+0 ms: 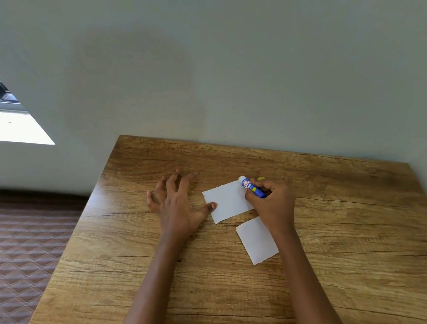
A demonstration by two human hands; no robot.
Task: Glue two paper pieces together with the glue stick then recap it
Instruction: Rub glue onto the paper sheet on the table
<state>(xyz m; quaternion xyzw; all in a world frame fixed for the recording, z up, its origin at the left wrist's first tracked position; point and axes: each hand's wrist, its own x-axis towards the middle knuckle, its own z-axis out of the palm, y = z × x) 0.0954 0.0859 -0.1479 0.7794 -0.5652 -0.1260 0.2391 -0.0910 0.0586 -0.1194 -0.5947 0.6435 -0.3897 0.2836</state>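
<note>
Right hand (272, 204) closed around the blue glue stick (251, 187), its white end angled down toward the far right corner of the upper paper piece (226, 202); contact looks likely but can't be confirmed. Left hand (176, 206) holds nothing: fingers splayed flat on the wooden table (349, 226), thumb tip pinning the upper paper piece's left edge.

Second paper piece (257, 240) lies just below the upper paper piece, near but apart, partly under the right wrist. Small yellow object (261, 178), probably the cap, sits on the table just beyond the upper paper piece's right end, behind the right hand.

Progress, by my reading: stick uncapped, gluing under way or about to begin. No glue sheen visible on the sheet. Left to do: finish the coat, lay the second piece on, press, recap.
</note>
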